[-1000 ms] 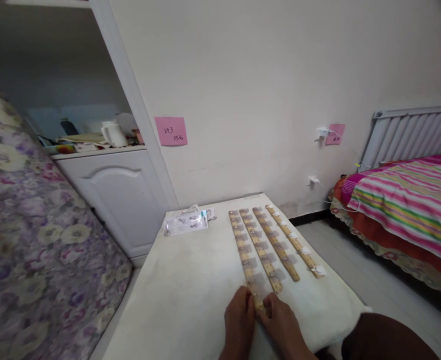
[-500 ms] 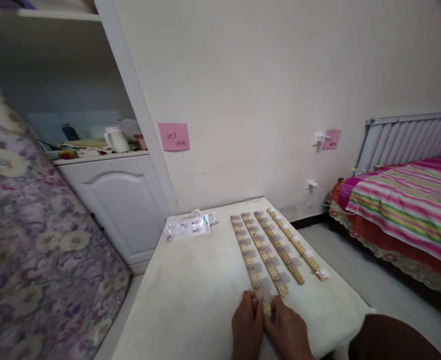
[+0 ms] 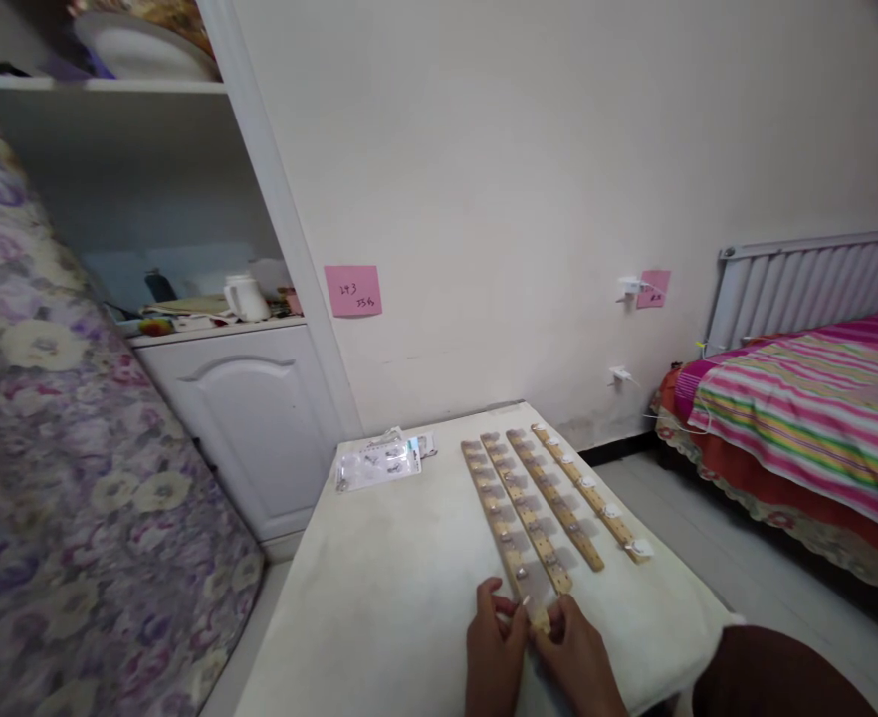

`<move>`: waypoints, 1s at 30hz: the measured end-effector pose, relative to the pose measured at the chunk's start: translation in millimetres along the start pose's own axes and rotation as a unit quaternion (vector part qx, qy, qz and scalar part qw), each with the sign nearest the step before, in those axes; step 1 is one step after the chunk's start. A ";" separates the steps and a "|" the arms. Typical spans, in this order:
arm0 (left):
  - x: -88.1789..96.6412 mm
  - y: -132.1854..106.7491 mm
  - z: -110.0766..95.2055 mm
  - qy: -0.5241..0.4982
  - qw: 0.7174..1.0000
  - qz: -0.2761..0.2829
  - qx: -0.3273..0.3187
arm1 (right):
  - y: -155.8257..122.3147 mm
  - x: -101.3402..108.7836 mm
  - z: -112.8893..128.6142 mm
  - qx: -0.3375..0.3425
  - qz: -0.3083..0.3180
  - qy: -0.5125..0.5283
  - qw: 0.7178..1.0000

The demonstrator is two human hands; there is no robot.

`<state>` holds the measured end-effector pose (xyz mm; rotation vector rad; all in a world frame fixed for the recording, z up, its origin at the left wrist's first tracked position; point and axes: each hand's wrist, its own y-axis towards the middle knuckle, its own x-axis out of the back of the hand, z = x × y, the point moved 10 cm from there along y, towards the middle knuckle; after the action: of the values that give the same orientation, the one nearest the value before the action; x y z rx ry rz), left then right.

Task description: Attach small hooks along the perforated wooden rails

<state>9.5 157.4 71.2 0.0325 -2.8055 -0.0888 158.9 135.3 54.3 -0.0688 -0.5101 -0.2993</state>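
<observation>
Several long wooden strips with small pieces fixed along them lie side by side on a white-covered table. My left hand and my right hand meet at the near end of the leftmost strip. Both pinch at that end with closed fingertips, around a small pale piece I cannot identify. The rightmost strip carries white round pieces.
Clear plastic packets lie at the table's far left corner. A floral mattress leans on the left, beside a white cabinet with a jug. Pink notes hang on the wall. A striped bed stands at the right.
The view has tilted up and shifted slightly. My hands stay at the near end of the leftmost strip, fingertips now a little more raised.
</observation>
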 end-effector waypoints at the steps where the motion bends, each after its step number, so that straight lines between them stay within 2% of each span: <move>1: -2.3 0.2 0.9 -0.009 1.000 0.005 -0.001 | 0.4 -1.5 -4.4 -0.015 0.002 0.029 0.999; 5: -10.9 0.3 4.0 -0.047 0.999 0.023 0.001 | 2.0 -11.1 -20.5 -0.074 0.005 0.180 0.981; 8: -10.7 1.0 5.9 -0.066 0.998 0.015 0.011 | 4.0 -28.0 -29.2 -0.118 0.040 0.308 0.943; 10: -8.6 1.8 6.2 -0.072 0.997 0.006 0.013 | 4.8 -39.5 -31.5 -0.141 0.078 0.357 0.920; 20: -4.7 5.8 3.7 -0.057 0.998 0.006 0.015 | -4.2 -51.9 -30.2 -0.225 0.187 0.413 0.862; 24: -3.0 6.2 4.5 -0.063 0.997 0.000 0.045 | -8.1 -55.9 -19.6 -0.217 0.229 0.452 0.835; 27: 0.3 4.4 0.2 -0.036 0.997 -0.012 0.060 | -12.5 -56.0 -8.8 -0.196 0.262 0.455 0.828; 30: 2.0 -0.5 -7.1 -0.008 0.997 -0.025 0.067 | -18.6 -53.0 -0.9 -0.185 0.266 0.458 0.828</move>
<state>9.9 156.4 78.5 0.1334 -2.8226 0.0865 109.8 131.4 27.4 -0.4160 0.5437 0.1438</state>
